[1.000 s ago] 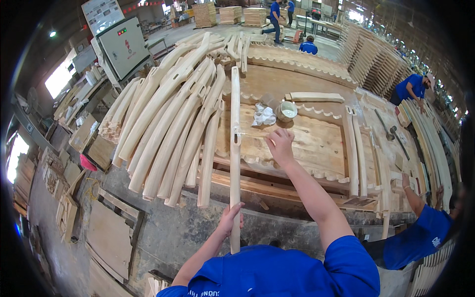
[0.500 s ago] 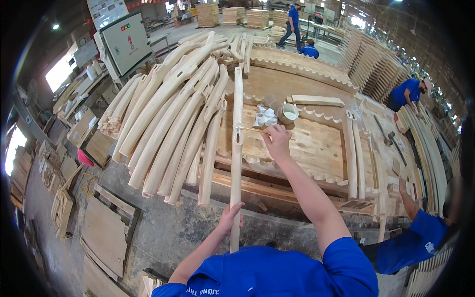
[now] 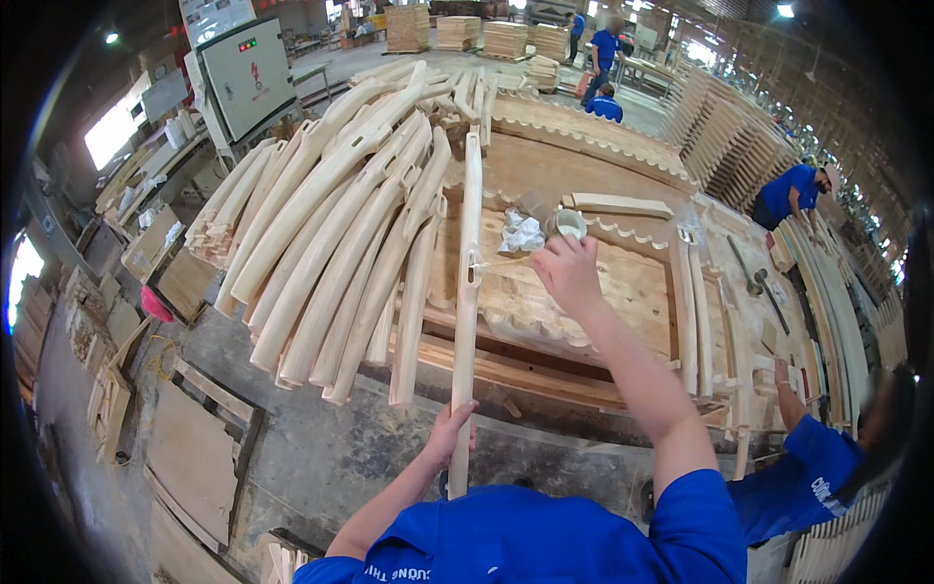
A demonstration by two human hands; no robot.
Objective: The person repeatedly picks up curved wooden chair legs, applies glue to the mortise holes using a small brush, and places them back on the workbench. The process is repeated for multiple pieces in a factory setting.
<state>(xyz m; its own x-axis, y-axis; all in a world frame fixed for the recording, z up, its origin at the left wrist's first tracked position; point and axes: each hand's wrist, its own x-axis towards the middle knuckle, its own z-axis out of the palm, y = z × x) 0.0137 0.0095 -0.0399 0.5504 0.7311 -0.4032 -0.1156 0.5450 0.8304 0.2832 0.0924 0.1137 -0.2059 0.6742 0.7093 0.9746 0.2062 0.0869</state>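
Observation:
A long, pale wooden chair leg-like piece [image 3: 467,331] with slots near its middle and top runs away from me, its far part resting at the bench. My left hand [image 3: 450,434] is wrapped round its near end. My right hand [image 3: 569,274] is closed in a pinch on a thin stick [image 3: 508,261], which points left toward the middle slot. Whitish wet material shows beside that slot. Just beyond my right hand stands a pale cup [image 3: 567,224], partly hidden by the fingers. Crumpled white cloth or paper [image 3: 521,232] lies left of the cup.
Many similar curved wooden pieces [image 3: 331,234] are piled on the left. A scalloped wooden rail [image 3: 593,136] crosses the bench's far side; hammers [image 3: 762,282] lie at right. A co-worker in blue [image 3: 808,467] is close on my right. Boards [image 3: 195,457] lie on the floor at left.
My right hand has moved slightly right and away from the slotted piece, nearer the cup, with the stick still in it. My left hand keeps its hold.

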